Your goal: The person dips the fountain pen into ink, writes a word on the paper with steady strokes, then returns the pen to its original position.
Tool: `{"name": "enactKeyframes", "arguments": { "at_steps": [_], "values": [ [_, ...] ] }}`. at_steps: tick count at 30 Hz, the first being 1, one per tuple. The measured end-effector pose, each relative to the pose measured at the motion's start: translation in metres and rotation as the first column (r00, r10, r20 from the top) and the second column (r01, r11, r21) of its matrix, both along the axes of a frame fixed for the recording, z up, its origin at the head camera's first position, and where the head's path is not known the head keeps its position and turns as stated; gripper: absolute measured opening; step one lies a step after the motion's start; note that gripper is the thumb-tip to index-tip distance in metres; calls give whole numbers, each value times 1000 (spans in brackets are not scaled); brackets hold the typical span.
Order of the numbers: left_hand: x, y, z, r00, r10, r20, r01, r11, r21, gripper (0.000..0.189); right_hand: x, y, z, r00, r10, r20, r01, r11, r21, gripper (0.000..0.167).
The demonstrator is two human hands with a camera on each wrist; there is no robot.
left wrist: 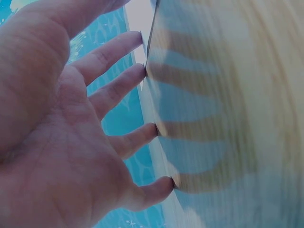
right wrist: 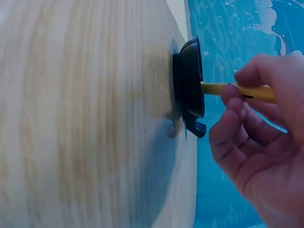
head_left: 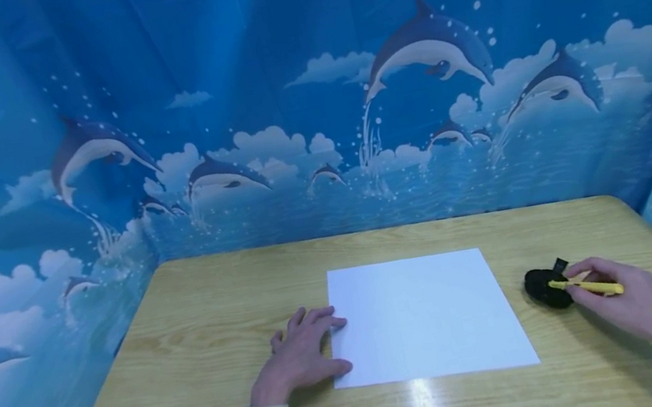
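Note:
A blank white sheet of paper (head_left: pixel 418 318) lies flat on the wooden table. My left hand (head_left: pixel 300 353) is at its left edge, thumb and index fingertip over the paper, the other fingers spread. In the left wrist view the left hand's (left wrist: pixel 71 123) fingertips touch the table surface. To the right of the paper, my right hand (head_left: pixel 627 296) pinches a slim yellow pen-like stick (head_left: pixel 599 288). The stick (right wrist: pixel 254 92) has its far end inside a small round black dish (right wrist: pixel 187 78) with a tab, so that tip is hidden. The dish (head_left: pixel 540 289) rests on the table.
The light wooden table (head_left: pixel 201 313) has rounded far corners. A blue curtain (head_left: pixel 281 95) printed with dolphins and clouds hangs behind it and along both sides. A bright reflection shows on the table below the paper.

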State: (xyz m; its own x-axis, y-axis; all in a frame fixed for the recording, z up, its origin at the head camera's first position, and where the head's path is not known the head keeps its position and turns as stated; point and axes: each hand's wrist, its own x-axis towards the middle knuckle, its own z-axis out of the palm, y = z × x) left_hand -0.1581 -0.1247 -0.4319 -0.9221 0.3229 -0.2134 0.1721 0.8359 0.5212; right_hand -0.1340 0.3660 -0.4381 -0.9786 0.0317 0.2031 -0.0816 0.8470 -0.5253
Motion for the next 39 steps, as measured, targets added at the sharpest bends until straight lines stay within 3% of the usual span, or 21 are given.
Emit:
{"name": "enactKeyframes", "arguments": {
  "at_steps": [9,22,32,39],
  "values": [
    [0,2,2,1000,-6,-6,6,1000,-18,62,-3,4,3,996,16,84,-18,1000,19,21],
    [-4,2,8,999,-39,-32,38,998,-45,65,-12,-9,2,1000,11,12,-10,1000,-27,16],
    [0,0,3,998,-52,-28,50,997,-57,66,-15,-8,0,991,44,130,-47,999,17,17],
    [-3,1,4,997,-65,-47,62,996,-67,64,-15,-9,3,990,45,131,-51,998,45,20]
  ]
}}
